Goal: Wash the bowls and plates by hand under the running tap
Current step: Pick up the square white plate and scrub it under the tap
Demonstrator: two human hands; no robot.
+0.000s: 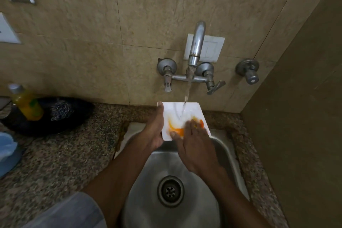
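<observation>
A white square plate (192,109) smeared with orange residue is held tilted over the back of the steel sink (148,168). Water runs from the chrome tap (196,44) onto the plate's upper middle. My left hand (154,129) grips the plate's left edge, thumb along the rim. My right hand (194,146) lies flat on the plate's lower right, fingers spread over the orange smear, holding nothing that I can see.
A black pan (61,116) with a steel scrubber and a yellow liquid bottle (26,102) sits on the granite counter (64,157) at the left. A blue object (7,152) lies at the far left edge. A side wall closes the right.
</observation>
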